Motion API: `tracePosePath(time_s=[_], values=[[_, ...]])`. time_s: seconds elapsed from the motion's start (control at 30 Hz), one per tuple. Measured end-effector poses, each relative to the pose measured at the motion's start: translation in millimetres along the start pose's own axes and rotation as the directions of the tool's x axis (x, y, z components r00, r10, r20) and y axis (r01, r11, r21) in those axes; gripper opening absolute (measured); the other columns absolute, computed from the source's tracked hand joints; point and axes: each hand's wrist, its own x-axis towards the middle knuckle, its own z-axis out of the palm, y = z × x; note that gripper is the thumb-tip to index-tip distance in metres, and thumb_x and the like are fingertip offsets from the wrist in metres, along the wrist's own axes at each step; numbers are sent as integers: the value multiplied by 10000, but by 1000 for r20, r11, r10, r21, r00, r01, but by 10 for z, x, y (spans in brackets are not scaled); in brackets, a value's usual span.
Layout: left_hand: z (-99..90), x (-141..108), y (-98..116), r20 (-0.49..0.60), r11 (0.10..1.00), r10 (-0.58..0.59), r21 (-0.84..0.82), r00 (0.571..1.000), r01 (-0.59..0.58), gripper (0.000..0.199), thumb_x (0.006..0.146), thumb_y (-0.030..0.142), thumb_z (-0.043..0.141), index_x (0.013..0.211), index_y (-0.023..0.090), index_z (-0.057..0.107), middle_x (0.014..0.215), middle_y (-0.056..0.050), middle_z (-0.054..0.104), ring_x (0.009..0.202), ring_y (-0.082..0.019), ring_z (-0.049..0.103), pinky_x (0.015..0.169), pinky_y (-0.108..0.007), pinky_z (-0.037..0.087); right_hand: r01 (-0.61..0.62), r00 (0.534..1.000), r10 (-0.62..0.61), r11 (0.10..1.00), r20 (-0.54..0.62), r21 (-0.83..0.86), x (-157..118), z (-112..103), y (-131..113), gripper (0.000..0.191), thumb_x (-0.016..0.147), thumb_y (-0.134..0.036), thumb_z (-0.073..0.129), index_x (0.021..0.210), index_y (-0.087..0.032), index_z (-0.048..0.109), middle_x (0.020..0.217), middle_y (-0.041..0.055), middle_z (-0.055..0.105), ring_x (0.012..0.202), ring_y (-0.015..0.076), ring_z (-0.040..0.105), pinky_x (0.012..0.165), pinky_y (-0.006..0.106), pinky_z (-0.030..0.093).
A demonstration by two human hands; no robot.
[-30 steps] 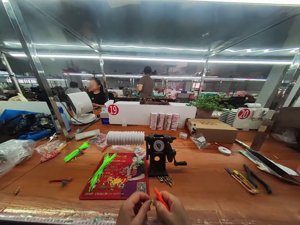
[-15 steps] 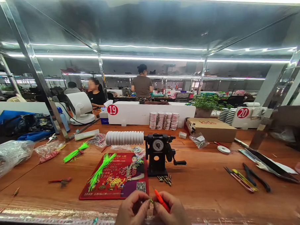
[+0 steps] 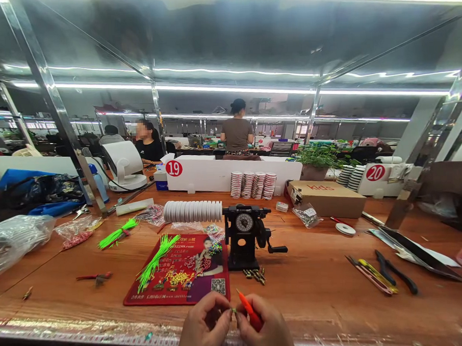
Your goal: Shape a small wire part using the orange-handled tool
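At the table's front edge, my left hand (image 3: 204, 324) pinches a tiny green piece (image 3: 234, 310) between thumb and forefinger; its exact kind is too small to make out. Close beside it, my right hand (image 3: 267, 325) is closed around an orange pointed tool (image 3: 251, 312), its tip slanting up and left. The right fingertips meet the left ones at the green piece. Just beyond my hands lies a red printed mat (image 3: 163, 297) carrying bright green strands (image 3: 158, 262) and small gold bits (image 3: 178, 278). Several brass-coloured pieces (image 3: 254, 275) lie right of the mat.
A black hand-cranked winder (image 3: 242, 244) holding a row of white spools (image 3: 192, 211) stands behind the mat. Cutters and pliers (image 3: 396, 273) lie at right. Stacked spools (image 3: 252, 186), a cardboard box (image 3: 326, 199) and plastic bags (image 3: 19, 238) sit farther out. People work beyond the divider.
My hands stay together at nearly the same spot, with the orange tool tilted slightly differently. In the background, the standing person has shifted to the right.
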Motion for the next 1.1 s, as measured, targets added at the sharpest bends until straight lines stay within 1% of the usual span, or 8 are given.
tracePosePath(time_s=[0.13, 0.23, 0.5, 0.63, 0.73, 0.9, 1.0, 1.1], values=[[47, 41, -71, 29, 928, -196, -317, 980, 195, 210, 584, 318, 665, 597, 165, 522, 495, 48, 508, 455, -90, 450, 461, -193, 357, 270, 943, -318, 906, -102, -327, -29, 36, 31, 237, 735, -213, 381, 589, -180, 565, 507, -7, 522, 428, 95, 445, 430, 190, 334], [81, 51, -106, 60, 832, -301, -470, 952, 293, 270, 532, 333, 704, 604, 167, 504, 473, 50, 532, 410, -82, 456, 422, -181, 329, 298, 920, -375, 858, -115, -419, -26, 38, 40, 243, 743, -196, 376, 587, -180, 562, 486, -11, 511, 398, 90, 424, 412, 189, 329], [32, 10, -20, 50, 935, -178, -303, 983, 185, 319, 579, 421, 696, 710, 146, 605, 637, -11, 621, 569, -132, 562, 519, -211, 424, 264, 944, -321, 878, -80, -399, -17, 34, 80, 213, 735, -197, 387, 605, -185, 555, 509, -16, 525, 411, 85, 453, 415, 177, 341], [18, 12, -34, -20, 984, -98, -151, 995, 94, 266, 618, 411, 664, 678, 158, 611, 618, -6, 616, 587, -146, 568, 536, -217, 440, 278, 941, -332, 872, -71, -404, -25, 37, 87, 198, 732, -196, 401, 617, -190, 563, 516, -17, 535, 421, 93, 469, 426, 186, 344], [35, 25, -64, -16, 950, -179, -263, 984, 168, 257, 592, 390, 687, 654, 165, 580, 569, 25, 588, 507, -124, 552, 485, -214, 430, 273, 939, -335, 869, -83, -411, -28, 46, 78, 215, 742, -198, 394, 590, -192, 545, 500, -19, 518, 403, 91, 438, 412, 190, 323], [74, 44, -91, 71, 817, -319, -485, 945, 313, 293, 546, 363, 735, 660, 157, 562, 579, 25, 598, 450, -105, 539, 452, -213, 416, 161, 974, -197, 951, -115, -265, -37, 81, 73, 195, 729, -244, 408, 617, -189, 558, 503, -31, 477, 413, 93, 403, 422, 200, 300], [79, 43, -105, 79, 820, -295, -490, 952, 295, 309, 542, 361, 747, 694, 143, 590, 604, 5, 616, 464, -106, 544, 467, -219, 426, -24, 994, 14, 996, -104, -92, -36, 92, 76, 198, 712, -325, 442, 625, -183, 548, 489, -48, 425, 415, 94, 370, 423, 207, 274], [72, 31, -99, 59, 855, -280, -439, 958, 277, 328, 555, 382, 739, 733, 134, 618, 599, -6, 625, 472, -104, 541, 474, -217, 435, -175, 984, 178, 980, -22, 93, -22, 80, 70, 214, 684, -379, 468, 636, -180, 529, 466, -62, 383, 420, 96, 339, 419, 205, 244]])
